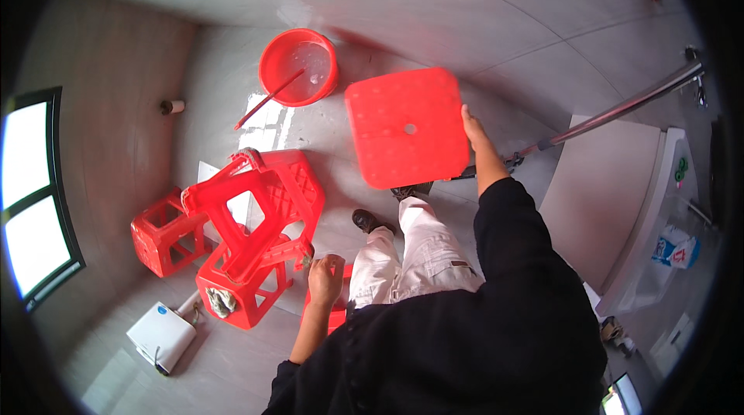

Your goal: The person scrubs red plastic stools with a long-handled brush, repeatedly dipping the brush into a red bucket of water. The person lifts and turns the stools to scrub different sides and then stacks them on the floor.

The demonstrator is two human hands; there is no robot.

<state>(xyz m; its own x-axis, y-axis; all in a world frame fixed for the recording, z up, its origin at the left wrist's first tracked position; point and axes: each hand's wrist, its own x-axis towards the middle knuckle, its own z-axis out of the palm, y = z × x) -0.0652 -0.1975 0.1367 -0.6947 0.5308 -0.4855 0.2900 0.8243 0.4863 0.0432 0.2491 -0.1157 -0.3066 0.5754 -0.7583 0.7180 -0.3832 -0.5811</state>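
Observation:
My right hand (pixel 474 127) grips the edge of a red plastic stool (pixel 401 142), its square seat turned up towards me with a small hole in the middle. My left hand (pixel 326 278) is loosely curled beside the leg end of another red stool (pixel 285 176), which lies tipped over with its legs towards the lower left. Whether anything is inside that hand cannot be made out. Beneath the tipped stool stands an upright red stool (pixel 247 299) with a crumpled grey rag (pixel 221 302) on it. Part of one more red stool (pixel 338 321) shows behind my left wrist.
A red basin (pixel 334 75) holds cloudy water and a red stick (pixel 270 98). Another red stool (pixel 160 240) stands by the left wall, near a white box-shaped appliance (pixel 161 333). On the right, a long pole (pixel 610 113) slants beside a white bathroom cabinet (pixel 610 200). The tiled floor looks wet.

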